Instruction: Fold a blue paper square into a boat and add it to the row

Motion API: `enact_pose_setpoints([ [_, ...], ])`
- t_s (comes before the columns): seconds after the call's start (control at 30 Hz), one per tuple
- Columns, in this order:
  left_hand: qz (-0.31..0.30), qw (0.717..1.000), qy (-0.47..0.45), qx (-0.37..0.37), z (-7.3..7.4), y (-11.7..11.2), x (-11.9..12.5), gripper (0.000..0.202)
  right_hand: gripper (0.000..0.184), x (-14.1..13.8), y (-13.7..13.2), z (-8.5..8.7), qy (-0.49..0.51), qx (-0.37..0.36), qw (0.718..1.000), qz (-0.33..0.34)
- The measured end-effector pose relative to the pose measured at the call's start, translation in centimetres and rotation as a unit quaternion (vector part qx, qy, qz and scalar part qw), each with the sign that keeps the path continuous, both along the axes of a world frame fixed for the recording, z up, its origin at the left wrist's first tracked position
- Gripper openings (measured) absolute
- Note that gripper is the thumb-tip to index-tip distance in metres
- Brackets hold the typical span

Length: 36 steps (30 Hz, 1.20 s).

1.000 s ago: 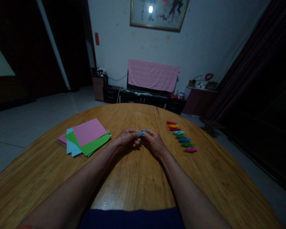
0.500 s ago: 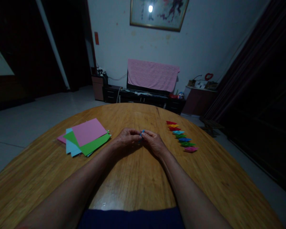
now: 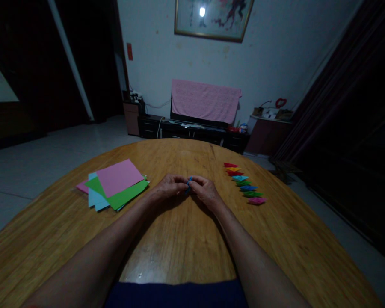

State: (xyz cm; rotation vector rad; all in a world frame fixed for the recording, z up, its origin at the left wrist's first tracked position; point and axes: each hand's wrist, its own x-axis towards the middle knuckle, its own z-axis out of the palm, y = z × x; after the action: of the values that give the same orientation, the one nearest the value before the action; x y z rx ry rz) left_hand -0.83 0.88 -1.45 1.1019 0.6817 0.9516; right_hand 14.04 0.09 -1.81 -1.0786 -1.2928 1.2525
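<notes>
A small piece of folded blue paper (image 3: 189, 183) is pinched between my two hands over the middle of the table. My left hand (image 3: 171, 186) grips it from the left, thumb and fingers closed. From the right, my right hand (image 3: 204, 189) holds it with thumb and forefinger. The fingers cover most of the paper, so its full shape is hidden. To the right, several small folded paper boats lie in a slanting row, among them a blue boat (image 3: 248, 188) and a pink boat (image 3: 256, 200).
On the left of the round wooden table (image 3: 179, 256) lies a fanned stack of coloured sheets, with a pink sheet (image 3: 120, 176) over a green sheet (image 3: 128, 195). Beyond the table's far edge stands a low black cabinet (image 3: 192, 131) with a pink cloth (image 3: 205, 100) above it.
The blue paper has shifted slightly left and more of its edge shows between the fingertips. My right hand has moved a little to the left. The sheets and boats stay put.
</notes>
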Motion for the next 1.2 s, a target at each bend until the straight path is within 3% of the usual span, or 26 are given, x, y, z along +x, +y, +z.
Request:
enact_pose_setpoints([
  [0.1, 0.006, 0.999, 0.040, 0.015, 0.3, -0.2, 0.1, 0.008, 0.022, -0.2, 0.4, -0.4, -0.024, 0.043, 0.998, -0.031],
  [0.2, 0.059, 0.986, 0.138, 0.070, 0.5, -0.2, 0.2, 0.007, 0.019, -0.4, 0.7, -0.6, -0.078, 0.090, 0.991, -0.062],
  [0.27, 0.103, 0.957, 0.231, 0.145, 0.7, 0.0, 0.3, 0.006, 0.018, -0.4, 0.7, -0.6, -0.115, 0.120, 0.983, -0.082],
  [0.37, 0.143, 0.891, 0.345, 0.259, 0.8, 0.4, 0.3, 0.008, 0.019, -0.4, 0.5, -0.3, -0.159, 0.141, 0.973, -0.092],
  [0.43, 0.157, 0.856, 0.390, 0.301, 0.8, 0.6, 0.2, 0.012, 0.019, -0.4, 0.5, -0.2, -0.171, 0.146, 0.971, -0.085],
  [0.53, 0.167, 0.831, 0.423, 0.322, 0.8, 0.6, 0.2, 0.017, 0.021, -0.5, 0.6, -0.5, -0.164, 0.145, 0.973, -0.078],
  [0.87, 0.180, 0.840, 0.400, 0.321, -0.3, 0.7, 1.0, 0.023, 0.017, -0.6, 1.0, -0.7, -0.148, 0.103, 0.975, -0.133],
  [1.07, 0.200, 0.822, 0.429, 0.316, -0.2, 0.4, 1.2, 0.024, 0.011, -1.0, 0.5, 0.1, -0.213, 0.094, 0.959, -0.159],
  [1.2, 0.190, 0.819, 0.434, 0.324, -0.3, 0.3, 1.1, 0.024, 0.013, -0.8, 0.7, -0.4, -0.258, 0.124, 0.946, -0.152],
])
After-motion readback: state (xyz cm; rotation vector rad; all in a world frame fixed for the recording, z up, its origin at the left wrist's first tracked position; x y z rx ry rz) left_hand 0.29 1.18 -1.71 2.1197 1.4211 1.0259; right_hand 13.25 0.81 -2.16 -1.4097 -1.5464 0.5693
